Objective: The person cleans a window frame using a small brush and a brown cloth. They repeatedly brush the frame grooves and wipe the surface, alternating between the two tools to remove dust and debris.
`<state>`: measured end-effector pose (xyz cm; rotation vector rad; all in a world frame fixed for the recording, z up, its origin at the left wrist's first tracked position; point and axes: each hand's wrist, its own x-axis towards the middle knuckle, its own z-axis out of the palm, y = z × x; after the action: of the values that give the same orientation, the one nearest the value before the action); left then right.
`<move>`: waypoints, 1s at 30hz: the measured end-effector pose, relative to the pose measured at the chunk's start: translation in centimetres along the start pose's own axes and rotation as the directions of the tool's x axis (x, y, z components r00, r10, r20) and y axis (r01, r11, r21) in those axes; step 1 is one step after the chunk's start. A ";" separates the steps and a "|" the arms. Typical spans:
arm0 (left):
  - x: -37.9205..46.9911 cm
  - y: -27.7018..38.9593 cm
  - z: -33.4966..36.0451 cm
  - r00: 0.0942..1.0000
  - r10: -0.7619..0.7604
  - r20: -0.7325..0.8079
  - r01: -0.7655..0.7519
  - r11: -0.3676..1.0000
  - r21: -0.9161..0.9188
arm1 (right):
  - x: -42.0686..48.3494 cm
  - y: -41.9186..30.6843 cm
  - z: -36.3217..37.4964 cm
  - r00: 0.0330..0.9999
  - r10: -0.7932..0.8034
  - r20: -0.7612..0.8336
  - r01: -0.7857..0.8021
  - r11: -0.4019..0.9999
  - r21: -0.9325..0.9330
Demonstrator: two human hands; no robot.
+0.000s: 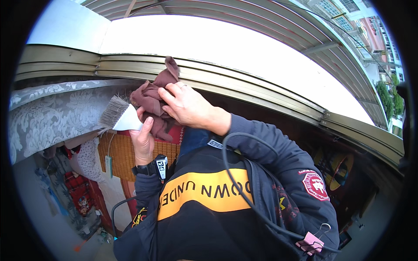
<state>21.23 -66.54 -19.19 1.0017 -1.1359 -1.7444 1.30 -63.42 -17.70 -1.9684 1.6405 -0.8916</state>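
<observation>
My left hand (pixel 142 138) grips a flat brush (pixel 125 120) with long grey bristles and a white body, bristles pointing left. Its fingers also lie against a bunched brown cloth (pixel 153 94), partly behind it. My right hand (pixel 189 106), with a ring on one finger, pinches the same cloth from the right. One end of the cloth sticks up in front of the metal window track (pixel 137 68). How much of the brush handle lies within the cloth is hidden.
A grey patterned curtain (pixel 65 114) hangs at the left below the track. Beneath my hands lies a brown woven mat (pixel 117 153) with a power strip (pixel 108 166). A cable (pixel 228 169) loops across my chest, near a pink binder clip (pixel 310 243). Corrugated roofing (pixel 248 26) shows outside.
</observation>
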 end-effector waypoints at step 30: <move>-0.9 4.4 -1.0 0.962 -0.185 0.201 0.231 0.944 -0.237 | -1.5 1.8 -1.7 0.963 0.228 0.146 -0.258 0.614 0.746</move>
<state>23.34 -67.23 -15.18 0.8441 -0.9006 -2.1255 -1.36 -62.23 -18.05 -1.1248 1.1603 -1.1734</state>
